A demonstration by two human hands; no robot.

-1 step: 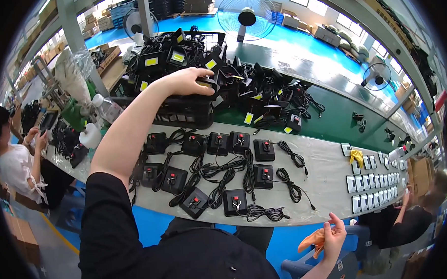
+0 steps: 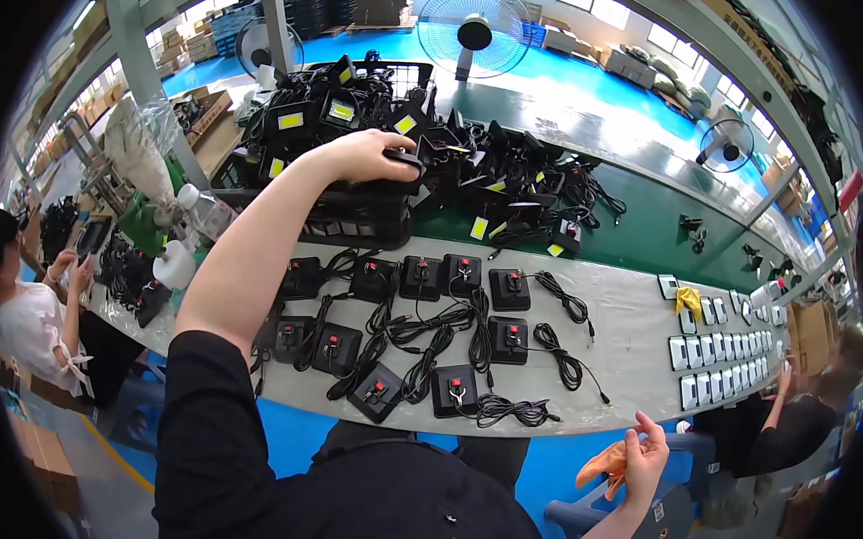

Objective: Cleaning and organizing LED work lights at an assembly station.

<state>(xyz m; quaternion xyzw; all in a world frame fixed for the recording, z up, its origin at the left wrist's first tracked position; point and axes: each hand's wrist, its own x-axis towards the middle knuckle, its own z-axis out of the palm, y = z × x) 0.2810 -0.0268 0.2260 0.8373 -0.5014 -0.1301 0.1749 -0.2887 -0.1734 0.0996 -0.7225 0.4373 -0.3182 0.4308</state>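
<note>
My left hand point(image 2: 366, 156) reaches over the near edge of a black plastic crate point(image 2: 354, 215) and grips a small black floodlight point(image 2: 402, 166) by its edge. In the crate, black floodlights with yellow panels and coiled cables are heaped up. At the lower right, beyond the table's front edge, my right hand point(image 2: 642, 460) is closed on an orange cloth point(image 2: 607, 465), with some fingers raised. Several black square units point(image 2: 511, 341) with red parts and bundled cables point(image 2: 517, 411) lie in rows on the grey table point(image 2: 624, 339) in front of me.
More floodlights point(image 2: 514, 181) are piled on the green surface beyond the table. Rows of small pale panels point(image 2: 701, 353) and a yellow cloth point(image 2: 688, 301) lie at the right. People sit at both sides. A fan point(image 2: 475, 32) and metal posts point(image 2: 279, 47) stand behind.
The floodlight in my left hand has tilted slightly and shifted a little to the right. My right hand and the table's contents look the same.
</note>
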